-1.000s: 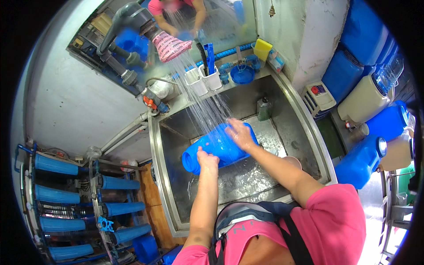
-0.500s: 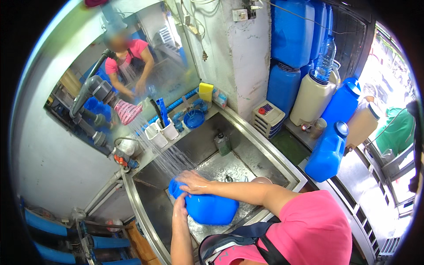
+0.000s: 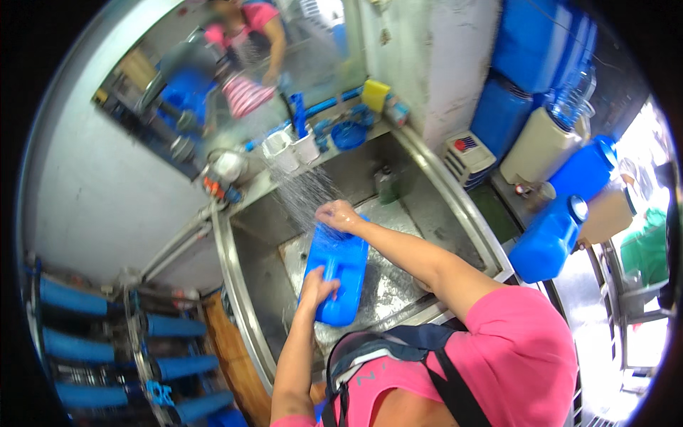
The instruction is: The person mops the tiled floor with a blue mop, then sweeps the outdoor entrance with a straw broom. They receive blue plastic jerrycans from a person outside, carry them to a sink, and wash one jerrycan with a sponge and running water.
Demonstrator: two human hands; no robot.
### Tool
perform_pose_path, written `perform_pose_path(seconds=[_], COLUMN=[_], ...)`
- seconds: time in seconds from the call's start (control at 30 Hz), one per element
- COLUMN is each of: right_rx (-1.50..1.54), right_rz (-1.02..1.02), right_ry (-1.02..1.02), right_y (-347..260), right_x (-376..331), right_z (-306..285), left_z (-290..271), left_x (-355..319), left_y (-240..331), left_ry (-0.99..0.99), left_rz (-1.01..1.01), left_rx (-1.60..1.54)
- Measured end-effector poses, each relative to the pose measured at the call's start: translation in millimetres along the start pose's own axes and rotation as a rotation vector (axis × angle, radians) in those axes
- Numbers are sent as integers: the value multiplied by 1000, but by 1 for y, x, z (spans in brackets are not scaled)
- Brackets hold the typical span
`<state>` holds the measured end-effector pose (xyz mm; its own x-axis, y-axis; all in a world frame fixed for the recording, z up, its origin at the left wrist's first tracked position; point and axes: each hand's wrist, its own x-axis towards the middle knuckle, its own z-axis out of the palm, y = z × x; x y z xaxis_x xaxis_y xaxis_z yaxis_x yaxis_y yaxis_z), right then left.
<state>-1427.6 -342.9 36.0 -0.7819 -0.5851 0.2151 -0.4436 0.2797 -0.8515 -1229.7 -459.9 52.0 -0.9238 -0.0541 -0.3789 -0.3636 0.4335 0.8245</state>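
A blue plastic jug (image 3: 341, 285) lies over the steel sink (image 3: 245, 249), its long side running away from me and its moulded handle facing up. My left hand (image 3: 318, 287) is closed round that handle. At the jug's far end, my right hand (image 3: 339, 215) has its fingers curled under the falling spray. Whether anything is inside those fingers is hidden. Water streams from an outlet wrapped in pink-and-white striped cloth (image 3: 247, 95) and hits the jug and my right hand.
White holders (image 3: 282, 151) with brushes, a blue basin (image 3: 349, 134) and a yellow sponge (image 3: 376, 95) line the back ledge. A soap bottle (image 3: 386, 186) stands inside the sink. Another blue jug (image 3: 549, 245) and a cream jug (image 3: 544, 146) stand on the right, beside a drawer unit (image 3: 469, 158).
The blue jug has turned from lying crosswise to lengthwise, handle up. My left hand has shifted onto the handle; my right hand has come off the jug's side to its far end.
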Motion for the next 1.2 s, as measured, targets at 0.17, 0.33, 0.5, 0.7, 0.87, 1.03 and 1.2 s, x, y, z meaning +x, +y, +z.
perform_pose_path(seconds=[0.17, 0.33, 0.5, 0.7, 0.87, 1.03, 1.2], right_rx=[-492, -291, 57, 358, 555, -196, -226], right_rz=[-60, 551, 436, 256, 285, 36, -179], right_ry=[426, -153, -2, -391, -409, -73, -99], right_y=[-58, -63, -27, -70, -79, -48, -55], right_x=[-60, -70, -64, -102, -107, -74, -96], right_z=[22, 5, 9, -22, -84, -84, -37], left_z=[28, 53, 46, 16, 30, 2, -19], left_x=[27, 31, 22, 23, 20, 45, -3], left_y=[5, 26, 6, -91, -95, -65, -78], left_ry=[168, 309, -1, 754, 299, 346, 440], left_rz=[-39, 112, 231, -582, -208, -190, 112], left_rx=[-325, -483, -758, -1098, -1799, -1674, -1736])
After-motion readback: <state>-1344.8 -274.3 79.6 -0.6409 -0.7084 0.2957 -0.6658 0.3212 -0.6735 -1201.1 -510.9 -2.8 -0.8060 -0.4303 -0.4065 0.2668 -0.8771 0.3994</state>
